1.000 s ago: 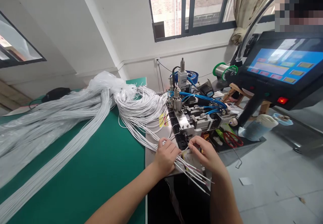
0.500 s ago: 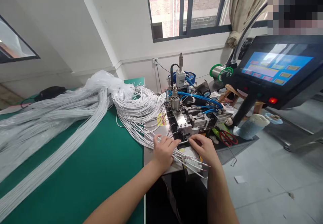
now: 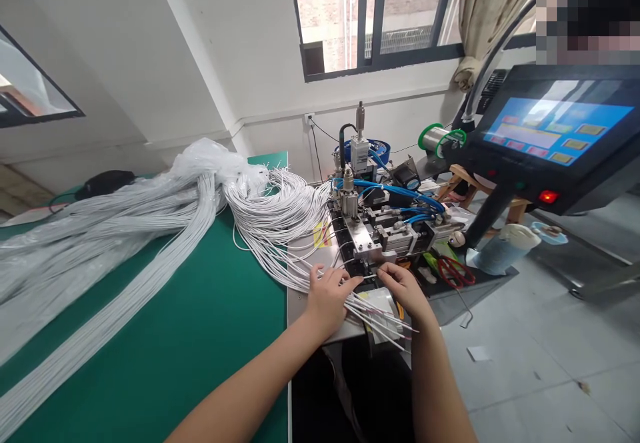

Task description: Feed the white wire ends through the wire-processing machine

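My left hand [image 3: 327, 296] lies over a bundle of white cables [image 3: 295, 280], its fingers closed around them. Beyond this hand the loose cable ends [image 3: 383, 320] fan out to the right, some with thin reddish wire tips. One white cable [image 3: 369, 276] runs from the left fingertips across to my right hand [image 3: 407, 291]. There the right thumb and fingers pinch its end, right at the front of a small metal machine [image 3: 361, 235] with blue air hoses [image 3: 420, 198]. The pinched tip itself is hidden by the fingers.
A green tabletop [image 3: 225, 343] carries more cables [image 3: 135, 300] under clear plastic [image 3: 197, 156]. On the right stand a touchscreen panel [image 3: 555, 133], a wire spool [image 3: 440, 138], red-handled scissors [image 3: 455, 273] and a plastic jug [image 3: 507, 250]. A person, partly blurred, is behind the panel.
The view has shifted slightly. Both hands stay almost in place, with the right fingertips a little higher at the machine's front. A machine part above the right fingers now looks blurred.
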`<state>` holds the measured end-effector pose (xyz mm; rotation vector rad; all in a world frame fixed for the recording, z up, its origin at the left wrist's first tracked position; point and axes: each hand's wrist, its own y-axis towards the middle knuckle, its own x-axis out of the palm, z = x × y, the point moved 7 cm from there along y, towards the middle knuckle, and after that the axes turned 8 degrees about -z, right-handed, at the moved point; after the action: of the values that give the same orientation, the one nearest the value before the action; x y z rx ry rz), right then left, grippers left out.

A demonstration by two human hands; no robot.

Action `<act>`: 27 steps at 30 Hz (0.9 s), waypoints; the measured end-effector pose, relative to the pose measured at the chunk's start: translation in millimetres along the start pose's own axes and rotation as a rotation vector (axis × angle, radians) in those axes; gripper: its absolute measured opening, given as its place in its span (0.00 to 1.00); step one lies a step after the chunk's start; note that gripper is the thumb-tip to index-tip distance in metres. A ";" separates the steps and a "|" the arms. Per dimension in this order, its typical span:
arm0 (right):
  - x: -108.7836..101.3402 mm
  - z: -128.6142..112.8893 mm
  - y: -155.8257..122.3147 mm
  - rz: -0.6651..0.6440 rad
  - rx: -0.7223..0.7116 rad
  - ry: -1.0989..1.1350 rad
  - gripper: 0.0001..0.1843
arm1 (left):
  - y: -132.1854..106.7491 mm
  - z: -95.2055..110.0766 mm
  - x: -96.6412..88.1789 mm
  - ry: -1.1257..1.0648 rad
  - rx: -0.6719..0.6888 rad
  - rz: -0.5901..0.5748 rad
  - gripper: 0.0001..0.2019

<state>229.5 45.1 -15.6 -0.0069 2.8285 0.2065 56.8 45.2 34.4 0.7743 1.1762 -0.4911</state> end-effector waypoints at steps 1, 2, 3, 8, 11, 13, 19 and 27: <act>1.7 4.2 0.9 0.000 0.018 0.067 0.16 | 0.2 -0.2 0.3 -0.006 -0.004 -0.005 0.31; 3.5 8.5 1.4 0.002 0.040 0.134 0.16 | 0.5 -0.5 0.5 -0.011 -0.007 -0.009 0.30; 5.4 12.5 1.7 0.004 0.063 0.199 0.16 | 0.7 -0.8 0.6 -0.015 -0.011 -0.012 0.30; 12.0 23.7 1.7 -0.007 0.136 0.400 0.15 | 0.9 -2.7 0.8 -0.030 -0.033 -0.013 0.23; 11.4 24.0 1.6 0.005 0.132 0.406 0.16 | 0.4 -2.9 0.5 -0.040 -0.032 -0.012 0.22; 11.1 23.6 0.5 0.011 0.131 0.401 0.17 | 0.0 -3.0 0.0 -0.044 -0.032 -0.006 0.22; 1.0 17.7 -10.3 0.093 0.118 0.282 0.22 | -1.5 -7.4 0.4 -0.061 -0.053 0.021 0.22; -17.5 -8.2 -28.4 0.191 0.028 0.183 0.21 | -3.5 -7.1 -4.4 -0.052 -0.017 0.092 0.26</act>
<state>244.6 15.5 -6.6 0.2646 3.0134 0.2179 48.4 48.1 36.4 0.7930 1.0905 -0.4223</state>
